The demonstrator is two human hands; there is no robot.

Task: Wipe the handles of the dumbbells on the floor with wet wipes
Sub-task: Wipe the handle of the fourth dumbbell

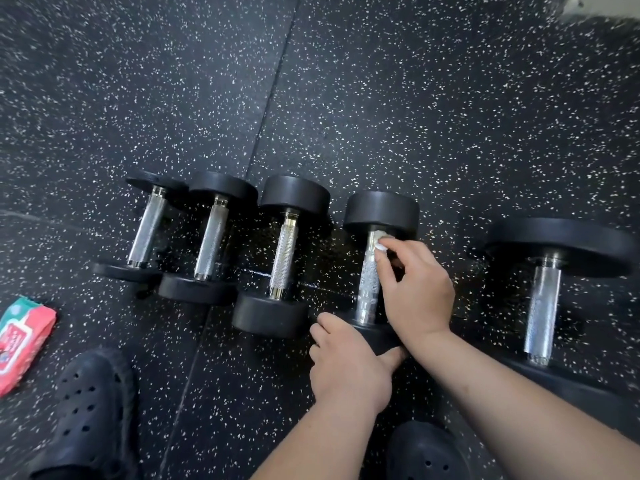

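- Five dumbbells lie in a row on the black speckled rubber floor (415, 116), handles running away from the viewer.
- From the left: first dumbbell (147, 230), second dumbbell (211, 237) and third dumbbell (284, 254) sit close together, their heads nearly touching.
- The fourth dumbbell (381, 211) lies just right of the third; the larger fifth dumbbell (542, 306) lies apart, further right.
- Right hand (415, 289): grip closed in a pinch, fingertips and thumb holding a small bunched white wet wipe (380, 239).
- The wipe is pressed against the far end of the fourth dumbbell's knurled handle (369, 289), just below the far head.
- The right wrist crosses over the near right part of that dumbbell.
- Left hand (346, 362): grip closed on the near head (377, 336) of the fourth dumbbell, fingers curled over its top edge and thumb stretched along its near side.
- That near head is mostly hidden by both hands.
- The wipes pack (20, 337), red and green, lies on the floor at the left edge, well apart from the dumbbells.
- Black perforated clogs show at the bottom: left clog (86, 410) and right clog (426, 452), the latter under the right forearm.
- A floor seam (273, 98) runs diagonally toward the second and third dumbbells.
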